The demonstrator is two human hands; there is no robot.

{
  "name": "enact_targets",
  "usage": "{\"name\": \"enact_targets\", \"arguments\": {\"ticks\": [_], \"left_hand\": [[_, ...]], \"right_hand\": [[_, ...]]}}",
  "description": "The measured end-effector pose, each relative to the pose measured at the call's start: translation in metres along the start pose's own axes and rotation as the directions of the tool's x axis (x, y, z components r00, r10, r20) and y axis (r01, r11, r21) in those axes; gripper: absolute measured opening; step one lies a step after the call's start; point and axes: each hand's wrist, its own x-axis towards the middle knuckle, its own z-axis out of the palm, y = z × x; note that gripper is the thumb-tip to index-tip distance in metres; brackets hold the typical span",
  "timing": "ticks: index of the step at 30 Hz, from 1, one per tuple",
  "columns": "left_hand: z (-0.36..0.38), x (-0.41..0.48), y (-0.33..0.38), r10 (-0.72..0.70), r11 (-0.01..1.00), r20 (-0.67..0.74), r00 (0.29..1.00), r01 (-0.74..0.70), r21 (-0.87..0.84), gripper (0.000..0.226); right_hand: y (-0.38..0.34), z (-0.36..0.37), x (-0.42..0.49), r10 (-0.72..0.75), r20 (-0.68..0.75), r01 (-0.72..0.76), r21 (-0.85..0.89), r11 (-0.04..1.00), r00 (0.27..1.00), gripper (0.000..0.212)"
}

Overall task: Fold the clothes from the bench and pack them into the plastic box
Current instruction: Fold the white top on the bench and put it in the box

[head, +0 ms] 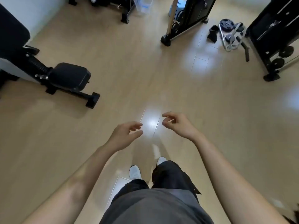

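I stand on a light wooden floor with both arms stretched out in front of me. My left hand (125, 135) hangs over the bare floor with loosely curled fingers and holds nothing. My right hand (176, 124) is a little farther forward, also loosely curled and holding nothing. A black padded bench (69, 76) stands at the left, with no clothes on the part I can see. A clear plastic box (143, 4) stands on the floor at the far top, cut off by the frame edge. No clothes are in view.
A black weight machine frame (186, 20) stands at the top centre and another rack (275, 38) at the right. Weight plates and bars (229, 34) lie on the floor between them. My white shoes (135, 172) and dark trousers show below.
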Motion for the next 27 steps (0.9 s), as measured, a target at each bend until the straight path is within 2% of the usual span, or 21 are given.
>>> {"name": "enact_targets", "arguments": {"ticks": [3,8,14,19,27], "left_hand": [[-0.005,0.017,-0.003,-0.052,0.998,0.045,0.998,0.051,0.027,0.048],[-0.023,0.075,0.003,-0.083,0.992,0.073,0.994,0.075,0.103,0.034],[-0.056,0.159,0.026,-0.099,0.981,0.048,0.994,0.09,0.172,0.035],[-0.085,0.212,0.045,-0.109,0.989,0.007,0.994,0.107,0.104,0.037],[-0.131,0.3,0.04,-0.16,0.987,0.001,0.987,0.16,0.017,0.034]], "right_hand": [[0.001,0.001,0.013,0.054,-0.006,-0.054,-0.05,0.997,0.999,0.03],[0.01,-0.016,0.058,0.11,0.005,-0.109,-0.075,0.991,0.994,0.032],[0.004,-0.051,0.136,0.083,0.034,-0.079,-0.091,0.993,0.996,0.034],[-0.019,-0.083,0.202,0.056,0.052,-0.05,-0.109,0.993,0.997,0.034],[-0.069,-0.11,0.304,0.038,-0.004,-0.038,-0.106,0.994,0.999,0.029]]}}
